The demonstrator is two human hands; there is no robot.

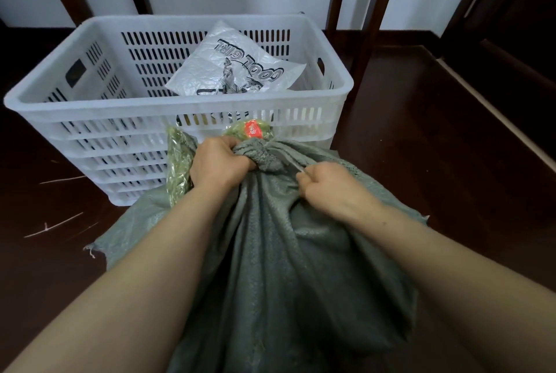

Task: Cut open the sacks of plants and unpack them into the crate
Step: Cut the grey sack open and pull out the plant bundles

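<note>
Gripping the bunched neck of the grey sack (270, 252), the left hand (221, 162) sits just before the crate (186, 108); the right hand (328, 184) pinches its string (290, 163). Bagged plants (177, 162) poke out beside the crate, which holds a white bag (237, 68).

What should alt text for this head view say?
The left-hand grip bunches the neck of a grey woven sack while the right-hand grip pulls its string. Behind stands a white slatted crate holding a printed plastic bag.

1 crate (120, 108), 1 sack (285, 252), 1 tie string (290, 163), 1 printed bag (228, 71), 2 plant packs (left pack (177, 162), red-label pack (252, 129)), 2 hands (left hand (221, 162), right hand (331, 186)).
</note>
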